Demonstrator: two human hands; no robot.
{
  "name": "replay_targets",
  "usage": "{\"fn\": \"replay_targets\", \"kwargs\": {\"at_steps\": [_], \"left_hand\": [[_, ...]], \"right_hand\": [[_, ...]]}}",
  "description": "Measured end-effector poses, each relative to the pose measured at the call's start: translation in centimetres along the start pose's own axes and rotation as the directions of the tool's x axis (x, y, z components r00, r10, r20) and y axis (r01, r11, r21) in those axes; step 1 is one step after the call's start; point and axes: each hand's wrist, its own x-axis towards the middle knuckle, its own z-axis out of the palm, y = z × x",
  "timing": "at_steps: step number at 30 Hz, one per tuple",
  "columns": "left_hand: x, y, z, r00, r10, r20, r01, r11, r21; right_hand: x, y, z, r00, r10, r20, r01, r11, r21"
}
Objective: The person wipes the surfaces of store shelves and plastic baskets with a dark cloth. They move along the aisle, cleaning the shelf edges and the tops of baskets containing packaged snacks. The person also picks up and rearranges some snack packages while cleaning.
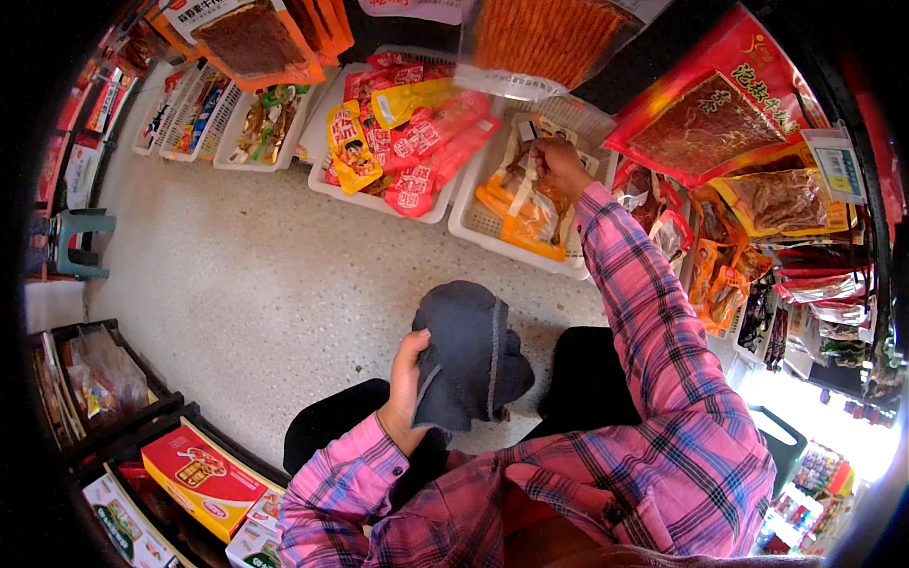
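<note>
My left hand [408, 380] grips a bunched dark grey cloth [458, 348] above the floor, between my knees. My right hand [561, 167] reaches into a white plastic basket [465, 226] at the upper middle, its fingers pinched at the upper edge of an orange-trimmed clear snack packet [532, 220]. More such packets lie under and beside it. Left of this basket, a second white basket [341, 195] holds red packets [412, 188] and several yellow ones [353, 145].
Large hanging snack packs [710, 121] jut out above the baskets. Smaller white baskets [245, 162] stand at the upper left. A green plastic stool [78, 241] is at the far left. Shelves with boxes [206, 476] line the lower left. Speckled floor [248, 270] lies between.
</note>
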Motion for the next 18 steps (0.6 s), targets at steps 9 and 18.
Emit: {"fn": "replay_targets", "kwargs": {"at_steps": [9, 18], "left_hand": [[0.4, 0.0, 0.6, 0.998, -0.041, 0.052, 0.043, 0.999, -0.026], [-0.4, 0.0, -0.5, 0.999, 0.017, -0.046, -0.017, 1.000, -0.005]], "right_hand": [[-0.3, -1.3, 2.4, 0.996, -0.023, -0.084, 0.023, 1.000, -0.005], [2.9, -1.2, 1.3, 0.928, -0.204, -0.312, 0.195, 0.979, -0.062]]}}
